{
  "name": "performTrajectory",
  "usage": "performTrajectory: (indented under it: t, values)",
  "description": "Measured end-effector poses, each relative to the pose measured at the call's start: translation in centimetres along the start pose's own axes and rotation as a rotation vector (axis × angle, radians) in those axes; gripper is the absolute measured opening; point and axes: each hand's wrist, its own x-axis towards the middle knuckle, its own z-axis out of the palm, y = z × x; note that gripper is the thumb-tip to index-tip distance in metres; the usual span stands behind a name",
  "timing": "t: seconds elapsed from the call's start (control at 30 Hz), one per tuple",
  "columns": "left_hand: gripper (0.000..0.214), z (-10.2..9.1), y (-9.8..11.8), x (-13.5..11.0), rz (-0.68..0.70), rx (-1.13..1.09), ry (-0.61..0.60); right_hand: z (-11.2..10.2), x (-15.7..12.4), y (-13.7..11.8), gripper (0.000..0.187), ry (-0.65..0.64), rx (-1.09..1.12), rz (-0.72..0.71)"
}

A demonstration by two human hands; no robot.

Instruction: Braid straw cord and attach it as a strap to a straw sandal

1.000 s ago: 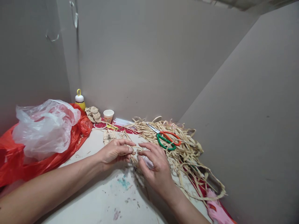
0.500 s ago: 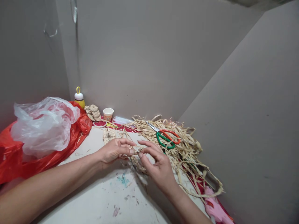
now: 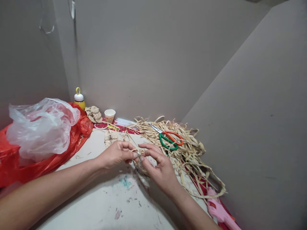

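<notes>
Over the middle of the table my two hands meet at a pale straw strand [image 3: 139, 152]. My left hand [image 3: 120, 153] pinches it between thumb and fingers. From the other side, the thumb and forefinger of my right hand [image 3: 157, 164] close on the same strand, with the other fingers loosely curled. Loose strand ends hang below the fingertips, partly hidden by my right hand. Just beyond my left hand lies a flat woven straw piece [image 3: 110, 136]. Scissors [image 3: 169, 139] with one green and one orange handle rest on a heap of dried straw [image 3: 192, 155] to the right.
Red and clear plastic bags [image 3: 45, 127] cover the left side. Along the back stand a yellow bottle [image 3: 80, 99], a bundle of woven pieces [image 3: 93, 114], a paper cup [image 3: 109, 115] and white sticks [image 3: 123, 122]. A pink glue gun [image 3: 219, 209] lies at the lower right.
My fingertips have drawn closer together on the strand, and my right hand has shifted slightly left. The whole view has moved a little.
</notes>
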Motion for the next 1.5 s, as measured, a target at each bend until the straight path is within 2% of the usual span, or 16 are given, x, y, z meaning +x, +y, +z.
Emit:
performTrajectory:
  t: [0.13,0.43,0.57,0.67,0.73,0.83,0.9,0.93,1.0,1.07,1.13,1.3,1.5]
  values:
    - [0.024,0.0,-0.1,0.1,-0.02,-0.028,0.007,-0.1,0.0,0.0,0.008,-0.007,0.023,0.023]
    - [0.026,-0.1,0.3,0.2,-0.027,-0.042,0.0,-0.7,0.1,0.2,0.014,-0.032,0.184,0.168]
    - [0.027,-0.3,0.0,0.4,-0.067,-0.05,0.086,-1.3,0.2,0.2,0.014,-0.056,0.214,0.236]
    - [0.027,-0.3,-0.3,0.6,-0.085,0.01,0.168,-1.7,0.3,0.0,0.015,-0.098,0.243,0.219]
    - [0.04,0.0,-0.3,0.3,0.032,0.14,0.29,-1.9,0.4,-0.1,0.016,-0.101,0.219,0.19]
    - [0.046,0.5,0.3,-0.6,0.444,0.51,0.497,-2.0,0.5,-0.1,0.017,-0.101,0.158,0.15]
    - [0.036,1.0,0.8,-1.4,0.703,0.727,0.502,-1.9,0.5,-0.1,0.019,-0.121,0.143,0.131]
    - [0.03,1.3,1.0,-1.7,0.758,0.788,0.461,-1.9,0.5,-0.2,0.019,-0.134,0.147,0.126]
    - [0.022,1.8,1.2,-2.2,0.688,0.798,0.324,-1.8,0.4,-0.3,0.02,-0.163,0.163,0.126]
    - [0.018,2.2,1.2,-2.4,0.503,0.68,0.2,-1.8,0.4,-0.6,0.021,-0.186,0.177,0.13]
    - [0.015,2.4,1.0,-2.2,0.357,0.512,0.14,-1.9,0.4,-0.8,0.022,-0.19,0.186,0.136]
    - [0.015,2.1,0.8,-1.6,0.219,0.208,0.154,-2.1,0.5,-0.9,0.016,-0.171,0.171,0.157]
    - [0.019,2.1,1.2,-1.6,0.168,0.119,0.194,-2.3,0.4,-0.9,0.017,-0.154,0.143,0.131]
